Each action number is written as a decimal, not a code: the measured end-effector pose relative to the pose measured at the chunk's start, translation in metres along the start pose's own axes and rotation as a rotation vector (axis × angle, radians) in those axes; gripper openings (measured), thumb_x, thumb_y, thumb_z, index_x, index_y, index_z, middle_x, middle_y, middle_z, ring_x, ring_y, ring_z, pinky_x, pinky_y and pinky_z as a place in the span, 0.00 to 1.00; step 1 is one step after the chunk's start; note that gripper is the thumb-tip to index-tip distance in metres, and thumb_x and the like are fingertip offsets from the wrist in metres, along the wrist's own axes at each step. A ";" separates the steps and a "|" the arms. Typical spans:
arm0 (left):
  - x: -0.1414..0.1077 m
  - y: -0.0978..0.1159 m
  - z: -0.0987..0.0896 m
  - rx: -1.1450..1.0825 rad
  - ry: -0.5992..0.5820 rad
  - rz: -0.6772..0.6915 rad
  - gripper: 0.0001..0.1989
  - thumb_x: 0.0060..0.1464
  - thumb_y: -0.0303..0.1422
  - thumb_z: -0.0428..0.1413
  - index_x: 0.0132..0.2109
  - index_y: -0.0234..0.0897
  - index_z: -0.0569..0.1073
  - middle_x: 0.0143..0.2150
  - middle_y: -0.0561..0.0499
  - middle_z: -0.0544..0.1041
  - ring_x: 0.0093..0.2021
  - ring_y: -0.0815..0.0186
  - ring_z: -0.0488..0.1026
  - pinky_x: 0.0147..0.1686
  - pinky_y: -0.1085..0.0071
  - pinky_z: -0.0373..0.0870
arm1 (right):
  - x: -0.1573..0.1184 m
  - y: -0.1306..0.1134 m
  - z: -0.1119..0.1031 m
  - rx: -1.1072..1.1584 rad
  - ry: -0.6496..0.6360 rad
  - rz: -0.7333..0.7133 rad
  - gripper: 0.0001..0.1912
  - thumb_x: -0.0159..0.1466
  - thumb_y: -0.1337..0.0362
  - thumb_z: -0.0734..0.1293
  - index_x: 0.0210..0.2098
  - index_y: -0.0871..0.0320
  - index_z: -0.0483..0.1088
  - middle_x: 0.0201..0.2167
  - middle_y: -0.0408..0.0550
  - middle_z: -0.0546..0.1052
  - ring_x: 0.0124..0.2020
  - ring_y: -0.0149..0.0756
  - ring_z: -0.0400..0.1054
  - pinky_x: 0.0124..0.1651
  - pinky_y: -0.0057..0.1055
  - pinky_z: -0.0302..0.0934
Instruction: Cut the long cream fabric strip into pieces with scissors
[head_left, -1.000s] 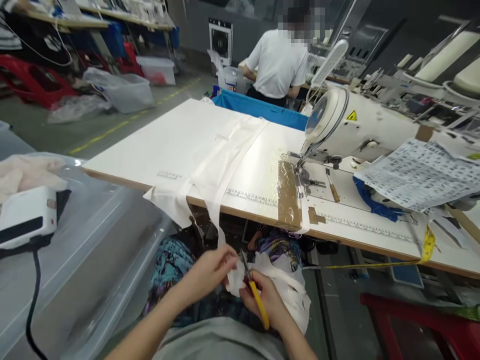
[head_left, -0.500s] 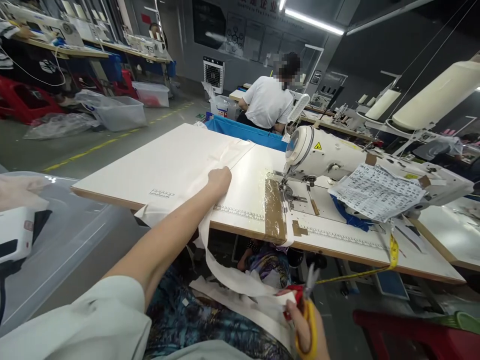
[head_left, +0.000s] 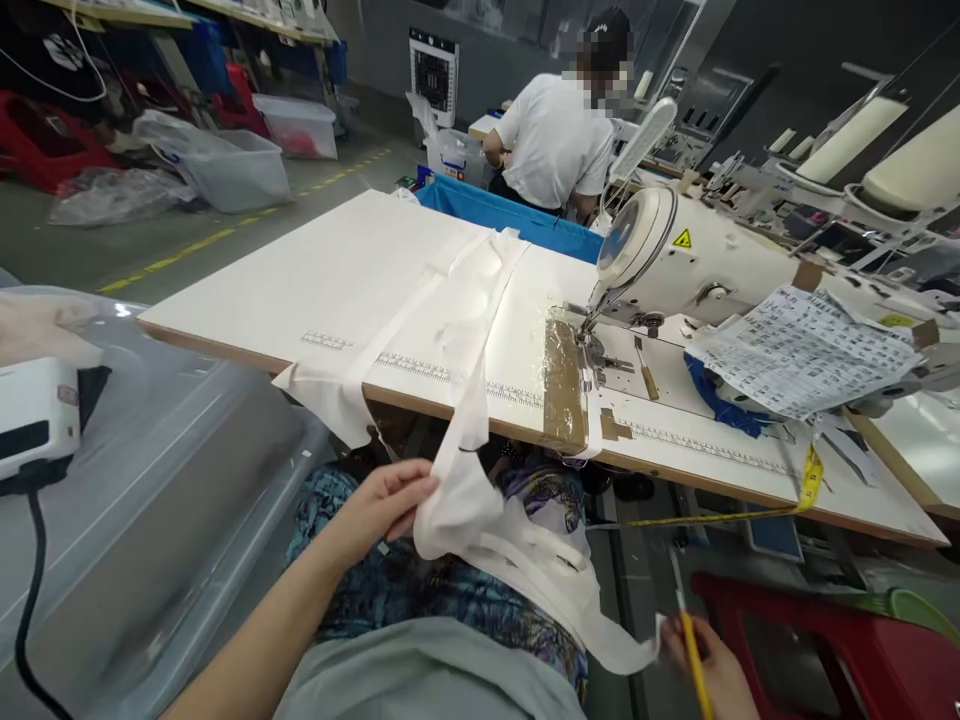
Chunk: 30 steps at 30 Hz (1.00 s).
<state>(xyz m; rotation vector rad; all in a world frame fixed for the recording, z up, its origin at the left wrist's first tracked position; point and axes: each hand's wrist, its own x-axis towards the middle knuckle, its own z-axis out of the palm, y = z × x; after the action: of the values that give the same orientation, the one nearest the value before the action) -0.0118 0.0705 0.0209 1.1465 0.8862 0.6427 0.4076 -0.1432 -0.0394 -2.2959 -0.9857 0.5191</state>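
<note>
My left hand (head_left: 394,502) is at the lap, below the table's front edge, its fingers closed on a white fabric strip (head_left: 454,485). From there the strip runs up over the white table (head_left: 300,270) and also drapes in loops across my lap. Low on the right, my right hand (head_left: 709,655) holds scissors (head_left: 694,650) with yellow handles, blades pointing up. The strip's far end touches the fingers of that hand. More white fabric (head_left: 330,395) hangs over the table's front edge at the left.
A sewing machine (head_left: 675,240) with a paper sheet (head_left: 806,345) stands on the table's right side. A yellow tape measure (head_left: 810,480) hangs from its edge. A red stool (head_left: 832,650) is at lower right, a clear bin (head_left: 187,480) at left. A person in white (head_left: 559,135) sits beyond.
My left hand has come back from the tabletop to my lap with the strip. My right hand and the scissors have moved right and down. The view has tilted downward.
</note>
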 end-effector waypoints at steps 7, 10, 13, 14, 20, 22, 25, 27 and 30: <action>-0.025 -0.047 0.024 -0.064 -0.053 -0.166 0.18 0.54 0.46 0.55 0.38 0.34 0.70 0.17 0.55 0.71 0.14 0.75 0.57 0.17 0.78 0.52 | -0.020 -0.099 0.056 0.096 -0.712 -0.231 0.24 0.61 0.39 0.63 0.30 0.56 0.64 0.26 0.45 0.71 0.27 0.35 0.67 0.30 0.29 0.62; -0.030 -0.045 0.031 -0.097 -0.055 -0.147 0.20 0.55 0.49 0.56 0.40 0.34 0.70 0.27 0.47 0.79 0.24 0.67 0.73 0.19 0.77 0.63 | -0.023 -0.147 0.075 0.129 -1.056 -0.383 0.24 0.64 0.40 0.60 0.31 0.56 0.62 0.26 0.42 0.67 0.27 0.31 0.62 0.28 0.26 0.58; -0.033 -0.045 0.034 -0.120 -0.005 -0.168 0.23 0.54 0.52 0.57 0.38 0.34 0.70 0.24 0.49 0.77 0.26 0.65 0.76 0.18 0.78 0.64 | -0.016 -0.172 0.091 -0.022 -1.140 -0.518 0.25 0.63 0.40 0.62 0.27 0.56 0.57 0.23 0.38 0.60 0.25 0.28 0.53 0.25 0.24 0.49; -0.033 -0.047 0.034 -0.132 0.005 -0.181 0.23 0.53 0.52 0.57 0.37 0.33 0.70 0.23 0.50 0.77 0.24 0.66 0.76 0.18 0.79 0.63 | -0.013 -0.177 0.095 -0.073 -1.152 -0.549 0.26 0.62 0.40 0.63 0.27 0.56 0.56 0.22 0.37 0.58 0.25 0.27 0.51 0.25 0.24 0.47; -0.035 -0.053 0.032 -0.188 0.025 -0.216 0.25 0.50 0.52 0.60 0.38 0.31 0.72 0.22 0.49 0.77 0.24 0.66 0.77 0.18 0.79 0.65 | -0.003 -0.188 0.112 -0.208 -1.211 -0.624 0.28 0.60 0.39 0.64 0.25 0.56 0.54 0.21 0.35 0.55 0.24 0.26 0.47 0.24 0.25 0.42; -0.036 -0.053 0.031 -0.204 0.024 -0.234 0.25 0.49 0.52 0.61 0.38 0.31 0.73 0.22 0.49 0.77 0.24 0.66 0.77 0.19 0.79 0.65 | -0.004 -0.193 0.114 -0.230 -1.187 -0.662 0.28 0.60 0.39 0.64 0.24 0.56 0.54 0.21 0.35 0.55 0.23 0.26 0.48 0.25 0.25 0.42; -0.036 -0.052 0.030 -0.220 0.017 -0.245 0.25 0.49 0.52 0.61 0.36 0.31 0.73 0.21 0.50 0.77 0.24 0.66 0.77 0.19 0.79 0.66 | -0.007 -0.200 0.114 -0.315 -1.085 -0.723 0.27 0.60 0.39 0.64 0.24 0.56 0.56 0.20 0.36 0.56 0.23 0.27 0.49 0.25 0.25 0.42; -0.036 -0.052 0.029 -0.223 0.022 -0.245 0.24 0.49 0.52 0.61 0.35 0.32 0.73 0.21 0.49 0.78 0.23 0.67 0.76 0.19 0.79 0.65 | -0.010 -0.204 0.112 -0.392 -0.992 -0.750 0.27 0.59 0.39 0.65 0.25 0.56 0.58 0.20 0.36 0.57 0.23 0.27 0.49 0.25 0.26 0.41; -0.035 -0.053 0.028 -0.218 0.032 -0.247 0.25 0.48 0.53 0.61 0.34 0.32 0.72 0.21 0.48 0.78 0.22 0.67 0.76 0.19 0.79 0.65 | -0.014 -0.208 0.111 -0.461 -0.899 -0.773 0.27 0.59 0.39 0.66 0.25 0.56 0.57 0.21 0.37 0.60 0.23 0.27 0.50 0.26 0.26 0.40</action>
<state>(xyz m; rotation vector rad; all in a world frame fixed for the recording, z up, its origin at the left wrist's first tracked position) -0.0058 0.0118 -0.0159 0.8184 0.9428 0.5400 0.2285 0.0022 0.0124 -1.7372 -2.4830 1.0734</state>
